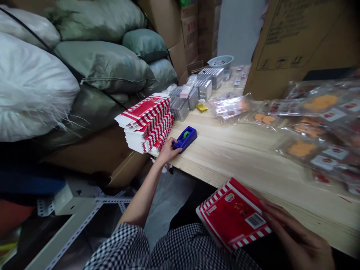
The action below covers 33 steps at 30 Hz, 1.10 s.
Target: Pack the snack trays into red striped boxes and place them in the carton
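Observation:
My left hand (168, 150) is at the near end of a blue tape dispenser (186, 139) on the table edge, thumb and fingers closed about that end. A green core shows inside the dispenser; any strip of tape at my fingertips is too small to make out. Low at the right, my right hand (298, 234) grips the side of a red-and-white striped box (234, 215) with a barcode, tilted over my lap. Beside my left hand stands a stack of flat, matching striped boxes (149, 120).
Clear plastic cases (194, 92), a yellow packet (201, 107) and a pale blue basin (221, 62) stand toward the back. Bagged orange pieces (306, 148) cover the table's right side near a large carton (303, 41). Stuffed sacks (104, 63) are piled at left.

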Motion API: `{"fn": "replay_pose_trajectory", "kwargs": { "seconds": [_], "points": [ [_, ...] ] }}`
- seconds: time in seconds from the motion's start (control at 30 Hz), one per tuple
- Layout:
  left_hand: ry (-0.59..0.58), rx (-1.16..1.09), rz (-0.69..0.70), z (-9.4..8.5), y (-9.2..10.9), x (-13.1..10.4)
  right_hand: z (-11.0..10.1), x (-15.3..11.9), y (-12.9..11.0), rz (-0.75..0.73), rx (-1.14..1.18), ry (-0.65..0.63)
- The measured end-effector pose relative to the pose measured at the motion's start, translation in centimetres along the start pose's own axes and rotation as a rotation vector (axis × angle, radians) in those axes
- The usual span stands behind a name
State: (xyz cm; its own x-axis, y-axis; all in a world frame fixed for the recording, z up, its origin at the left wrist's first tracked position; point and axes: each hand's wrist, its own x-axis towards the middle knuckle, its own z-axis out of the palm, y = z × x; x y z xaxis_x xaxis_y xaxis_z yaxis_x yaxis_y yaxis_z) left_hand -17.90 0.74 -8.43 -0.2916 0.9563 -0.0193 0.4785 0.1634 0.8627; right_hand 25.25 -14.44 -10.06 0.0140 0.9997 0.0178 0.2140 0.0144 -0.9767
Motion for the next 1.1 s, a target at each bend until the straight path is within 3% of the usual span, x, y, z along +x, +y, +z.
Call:
{"fn": "replay_pose_trajectory", "kwargs": {
  "seconds": [0.13, 0.33, 0.53, 0.67, 0.77, 0.87, 0.93, 1.0, 1.07, 1.1],
  "points": [
    [-0.106, -0.140, -0.140, -1.1, 1.5, 1.3, 0.6, 0.3, -1.5, -0.084, -0.027, -0.014],
    [-0.107, -0.351, -0.186, -1.6, 2.0, 1.2, 1.3, 1.0, -3.1, -0.202, -0.069, -0.052],
    [0.022, -0.453, -0.118, -1.0, 0.4, -1.4, 2.3, 1.2, -2.4, -0.160, -0.051, -0.062],
    [0.147, -0.380, -0.086, -0.2, -0.8, -2.3, 2.8, 1.5, -2.4, -0.166, -0.052, -0.073],
    [0.240, -0.291, -0.060, -0.1, -0.5, -3.2, 3.0, 1.4, -2.8, -0.148, -0.041, -0.072],
    [0.287, -0.254, -0.019, 1.1, 1.9, -6.2, 3.4, 1.0, -3.5, -0.123, -0.028, -0.060],
    [0.224, -0.272, 0.011, 2.9, 4.6, -9.8, 3.9, 0.9, -4.1, -0.129, -0.026, -0.051],
    [0.011, -0.427, 0.023, 5.3, 7.7, -13.9, 4.4, 0.8, -4.9, -0.150, -0.045, -0.057],
    [-0.205, -0.579, -0.077, 7.8, 10.3, -17.3, 4.8, 0.8, -5.5, -0.187, -0.073, -0.072],
    [-0.251, -0.636, -0.117, 8.9, 11.2, -18.5, 4.9, 0.8, -5.7, -0.207, -0.083, -0.079]
  ]
}}
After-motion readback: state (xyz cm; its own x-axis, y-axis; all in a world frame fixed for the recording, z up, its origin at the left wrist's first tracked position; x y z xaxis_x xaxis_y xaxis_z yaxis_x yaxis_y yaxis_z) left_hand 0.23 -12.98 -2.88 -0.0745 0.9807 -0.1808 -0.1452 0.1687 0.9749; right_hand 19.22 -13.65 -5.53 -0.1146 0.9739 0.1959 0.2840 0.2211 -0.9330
